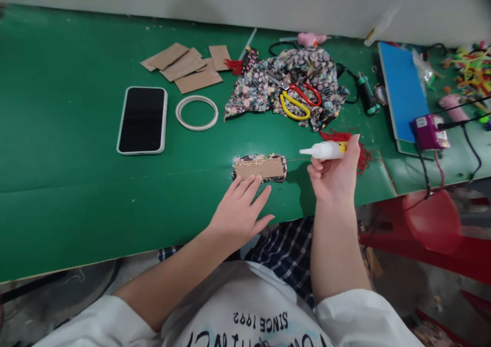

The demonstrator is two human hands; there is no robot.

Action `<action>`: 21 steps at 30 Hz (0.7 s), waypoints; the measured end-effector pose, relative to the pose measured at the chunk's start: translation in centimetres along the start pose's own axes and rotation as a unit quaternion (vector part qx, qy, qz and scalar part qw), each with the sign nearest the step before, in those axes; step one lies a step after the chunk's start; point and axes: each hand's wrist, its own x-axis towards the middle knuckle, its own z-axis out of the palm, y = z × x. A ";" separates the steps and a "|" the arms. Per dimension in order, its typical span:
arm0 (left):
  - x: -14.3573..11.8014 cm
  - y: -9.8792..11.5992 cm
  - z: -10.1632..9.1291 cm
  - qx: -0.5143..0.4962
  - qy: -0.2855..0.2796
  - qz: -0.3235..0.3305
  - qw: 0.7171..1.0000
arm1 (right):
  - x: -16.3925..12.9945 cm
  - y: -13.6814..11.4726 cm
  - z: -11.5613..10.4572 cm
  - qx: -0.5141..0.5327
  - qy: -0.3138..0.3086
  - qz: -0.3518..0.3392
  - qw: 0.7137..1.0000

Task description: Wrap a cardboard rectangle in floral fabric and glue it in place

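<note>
A small cardboard strip wrapped at its edges in floral cloth lies on the green table near its front edge. My left hand rests flat with its fingertips touching the strip's near edge. My right hand holds a small white glue bottle just right of the strip, nozzle pointing left and above the table.
A phone and a tape ring lie at the left. Cardboard pieces sit behind them. Floral cloth with red and yellow scissors is at the back, red thread, a blue board and a purple device at the right.
</note>
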 end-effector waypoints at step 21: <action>0.2 -0.1 -0.3 -0.012 -0.006 -0.003 1.000 | -1.0 0.1 1.4 -0.550 -0.070 -0.383 0.739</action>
